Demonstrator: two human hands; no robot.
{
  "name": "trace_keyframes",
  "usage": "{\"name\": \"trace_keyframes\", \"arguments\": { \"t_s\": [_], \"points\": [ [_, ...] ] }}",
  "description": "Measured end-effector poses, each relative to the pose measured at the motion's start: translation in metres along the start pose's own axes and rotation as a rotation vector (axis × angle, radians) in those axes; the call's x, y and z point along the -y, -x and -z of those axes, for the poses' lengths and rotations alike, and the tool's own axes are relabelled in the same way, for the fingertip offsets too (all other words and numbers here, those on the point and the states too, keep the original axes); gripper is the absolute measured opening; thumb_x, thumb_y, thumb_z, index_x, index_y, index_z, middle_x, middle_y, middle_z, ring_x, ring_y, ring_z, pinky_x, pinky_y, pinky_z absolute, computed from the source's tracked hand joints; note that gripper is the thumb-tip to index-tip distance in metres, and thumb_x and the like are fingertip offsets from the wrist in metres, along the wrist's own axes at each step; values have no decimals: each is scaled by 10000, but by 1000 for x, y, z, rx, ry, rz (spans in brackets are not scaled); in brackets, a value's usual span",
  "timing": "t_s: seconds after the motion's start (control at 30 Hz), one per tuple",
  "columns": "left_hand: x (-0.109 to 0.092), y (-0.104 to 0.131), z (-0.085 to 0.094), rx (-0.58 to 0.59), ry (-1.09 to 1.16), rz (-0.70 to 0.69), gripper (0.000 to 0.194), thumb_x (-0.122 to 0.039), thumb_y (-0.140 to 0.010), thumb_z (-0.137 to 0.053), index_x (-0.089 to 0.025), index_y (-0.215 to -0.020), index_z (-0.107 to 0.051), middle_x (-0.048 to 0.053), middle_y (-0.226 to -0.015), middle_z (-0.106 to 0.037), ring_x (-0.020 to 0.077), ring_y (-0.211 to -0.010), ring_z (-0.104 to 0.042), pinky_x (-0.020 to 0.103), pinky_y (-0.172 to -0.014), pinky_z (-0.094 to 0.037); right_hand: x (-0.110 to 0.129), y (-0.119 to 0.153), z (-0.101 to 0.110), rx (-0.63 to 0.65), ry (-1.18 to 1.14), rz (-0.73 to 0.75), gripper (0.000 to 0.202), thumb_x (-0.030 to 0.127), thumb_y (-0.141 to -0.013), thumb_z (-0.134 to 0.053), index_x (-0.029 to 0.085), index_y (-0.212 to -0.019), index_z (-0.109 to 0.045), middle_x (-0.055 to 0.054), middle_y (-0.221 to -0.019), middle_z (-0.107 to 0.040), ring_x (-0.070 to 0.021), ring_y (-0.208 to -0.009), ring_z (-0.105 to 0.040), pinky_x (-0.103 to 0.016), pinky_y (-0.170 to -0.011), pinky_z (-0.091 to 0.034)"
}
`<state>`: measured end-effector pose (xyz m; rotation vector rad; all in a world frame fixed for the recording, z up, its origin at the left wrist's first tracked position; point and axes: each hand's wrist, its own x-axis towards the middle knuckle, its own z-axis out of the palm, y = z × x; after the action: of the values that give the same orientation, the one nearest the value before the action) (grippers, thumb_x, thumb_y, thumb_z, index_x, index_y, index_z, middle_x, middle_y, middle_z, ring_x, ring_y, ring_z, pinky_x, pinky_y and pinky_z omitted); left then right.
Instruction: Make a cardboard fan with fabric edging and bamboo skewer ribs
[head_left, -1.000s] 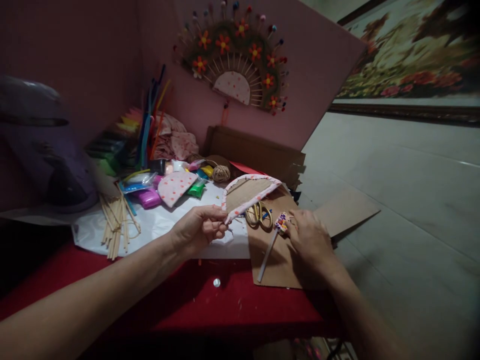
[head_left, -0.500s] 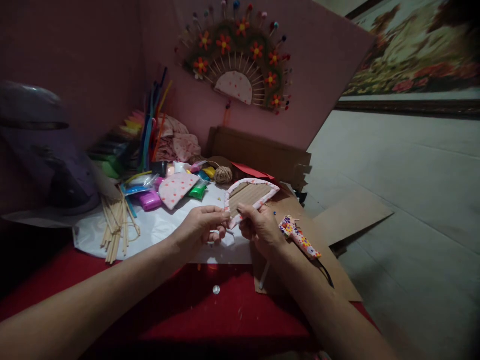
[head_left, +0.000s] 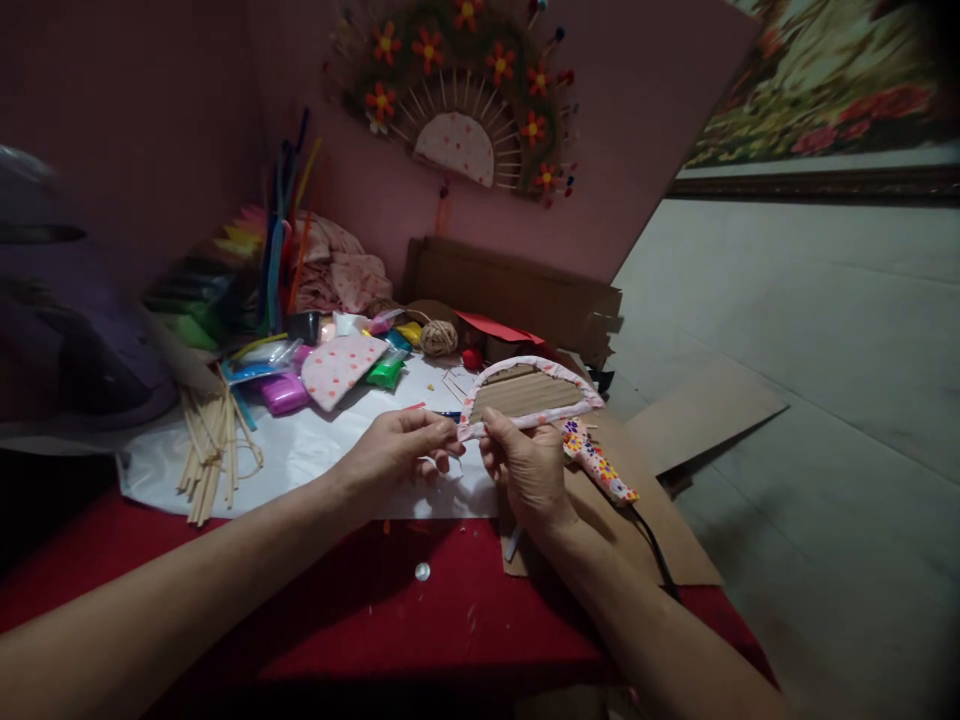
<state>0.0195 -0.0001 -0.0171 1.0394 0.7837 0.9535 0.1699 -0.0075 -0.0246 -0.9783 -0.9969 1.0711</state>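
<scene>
hands pinching cardboard semicircle, no lettering

Dim, warm-toned view from my head camera: the brightest zones are the white sheet and the pale floor, while the lower foreground falls into deep shadow. The purple object at left is blurred, and the corners darken and bend.

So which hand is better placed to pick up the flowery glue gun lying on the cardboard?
Probably the right hand: the glue gun lies just to its right on the cardboard sheet. The left hand pinches the left corner of the half-round piece, farther off.
</scene>
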Motion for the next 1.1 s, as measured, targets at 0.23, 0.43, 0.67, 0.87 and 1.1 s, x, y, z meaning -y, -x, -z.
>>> {"name": "trace_keyframes", "arguments": {
  "t_s": [0.23, 0.43, 0.67, 0.87, 1.1],
  "points": [
    [1, 0, -1, 5, -95, 34, 188, -281, -666, -708, -112, -662, -626, 47, -641, -625, 66, -456, -474, 184, -421, -397, -2, 3, -1, 3, 18, 8, 294, 357, -680, -702, 131, -539, -579, 27, -455, -542, -52, -335, -429, -156, -292, -307],
    [1, 1, -1, -25, -194, 37, 219, -313, -698, -680, -115, -637, -610, 25, -595, -604, 48, -378, -453, 177, -392, -353, -2, 5, -3, 6, 49, 3, 302, 361, -680, -699, 124, -527, -590, 18, -438, -545, -51, -322, -423, -159, -284, -305],
    [-3, 3, -6, -82, -341, -9, 253, -337, -711, -668, -112, -619, -598, 17, -586, -602, 48, -340, -454, 174, -367, -316, -4, 5, -4, 6, 48, -12, 296, 357, -683, -692, 126, -528, -591, 19, -435, -548, -53, -318, -422, -162, -285, -308],
    [-3, 4, -8, -121, -366, -28, 237, -317, -702, -668, -118, -597, -591, 6, -529, -580, 62, -324, -450, 175, -336, -307, -5, 7, -5, 0, 54, -12, 293, 348, -679, -688, 130, -514, -586, 24, -420, -538, -52, -312, -414, -163, -287, -318],
    [-2, 3, -8, -108, -362, -30, 288, -373, -699, -674, -123, -589, -584, 4, -526, -571, 61, -330, -447, 177, -337, -318, -6, 7, -6, 10, 55, -20, 293, 354, -680, -687, 136, -522, -573, 33, -422, -529, -49, -309, -413, -160, -284, -326]
  ]
}}
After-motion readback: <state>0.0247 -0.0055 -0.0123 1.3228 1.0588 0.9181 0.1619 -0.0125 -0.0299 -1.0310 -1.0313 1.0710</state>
